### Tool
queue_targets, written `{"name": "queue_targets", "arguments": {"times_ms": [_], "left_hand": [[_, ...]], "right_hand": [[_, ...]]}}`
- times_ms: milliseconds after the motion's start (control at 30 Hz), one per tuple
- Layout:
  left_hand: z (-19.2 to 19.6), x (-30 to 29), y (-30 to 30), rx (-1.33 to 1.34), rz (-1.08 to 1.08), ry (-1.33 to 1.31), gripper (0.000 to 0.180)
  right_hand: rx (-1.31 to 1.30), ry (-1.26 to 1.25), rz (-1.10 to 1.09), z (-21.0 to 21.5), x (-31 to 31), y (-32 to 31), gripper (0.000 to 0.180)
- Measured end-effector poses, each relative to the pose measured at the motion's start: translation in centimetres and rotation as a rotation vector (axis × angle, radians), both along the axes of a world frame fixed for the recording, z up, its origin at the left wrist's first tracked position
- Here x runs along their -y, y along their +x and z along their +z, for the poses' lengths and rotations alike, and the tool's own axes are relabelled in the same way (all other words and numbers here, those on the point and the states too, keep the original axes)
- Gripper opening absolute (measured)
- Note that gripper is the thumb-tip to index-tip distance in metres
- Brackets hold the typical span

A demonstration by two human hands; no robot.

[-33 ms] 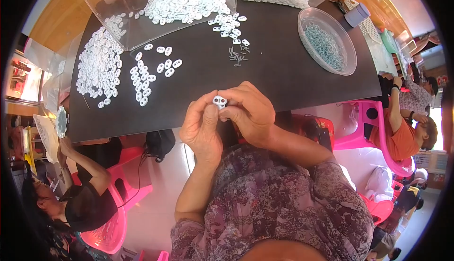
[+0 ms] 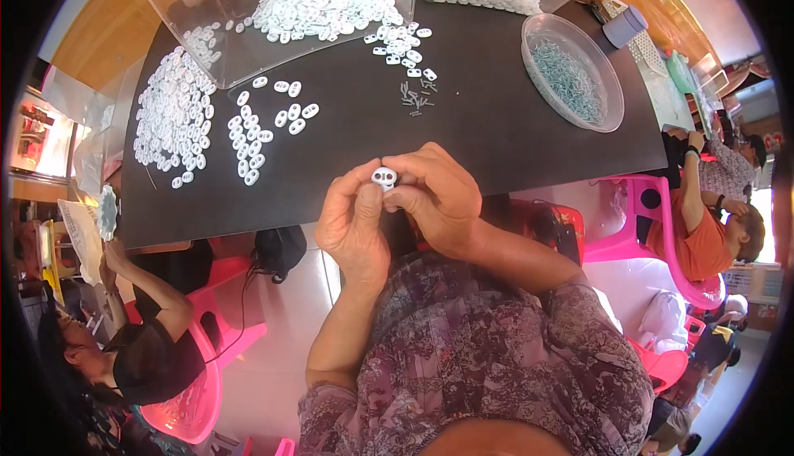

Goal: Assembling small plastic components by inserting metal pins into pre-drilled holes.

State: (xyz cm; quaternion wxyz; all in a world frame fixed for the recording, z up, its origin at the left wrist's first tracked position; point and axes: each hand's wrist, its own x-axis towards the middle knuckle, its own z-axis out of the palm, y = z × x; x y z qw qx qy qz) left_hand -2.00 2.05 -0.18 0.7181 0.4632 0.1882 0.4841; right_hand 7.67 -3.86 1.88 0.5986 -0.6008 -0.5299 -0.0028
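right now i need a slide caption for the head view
Left hand and right hand hold a small white part at a dark table with a pile of white pieces.

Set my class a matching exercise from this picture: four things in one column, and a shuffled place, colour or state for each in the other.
Things:
1. Round dish
2. Grey pins
3. Table
4. Left hand and right hand

Descriptions:
A. dark, with a flat top
B. holding a small white piece between them
C. see-through, with many thin bits inside
D. scattered loose, outside any container

Pairs: 1-C, 2-D, 3-A, 4-B
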Motion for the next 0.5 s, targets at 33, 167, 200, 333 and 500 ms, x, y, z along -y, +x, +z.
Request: {"name": "queue_targets", "arguments": {"times_ms": [33,167,200,333,500], "left_hand": [[0.1,0.2,0.1,0.009,0.016,-0.006,0.018],[-0.4,0.4,0.3,0.023,0.082,0.032,0.023],[-0.7,0.4,0.3,0.023,0.082,0.032,0.023],[-1.1,0.6,0.1,-0.012,0.124,0.117,0.022],[-1.0,0.8,0.1,-0.05,0.159,0.146,0.021]], "right_hand": [[-0.001,0.0,0.002,-0.1,0.0,0.0,0.029],[0.016,0.002,0.038,0.0,0.1,0.3,0.028],[0.054,0.004,0.055,-0.1,0.1,0.3,0.028],[0.073,0.017,0.047,-0.7,0.1,0.1,0.028],[0.118,0.015,0.029,-0.6,0.1,-0.3,0.03]]}}
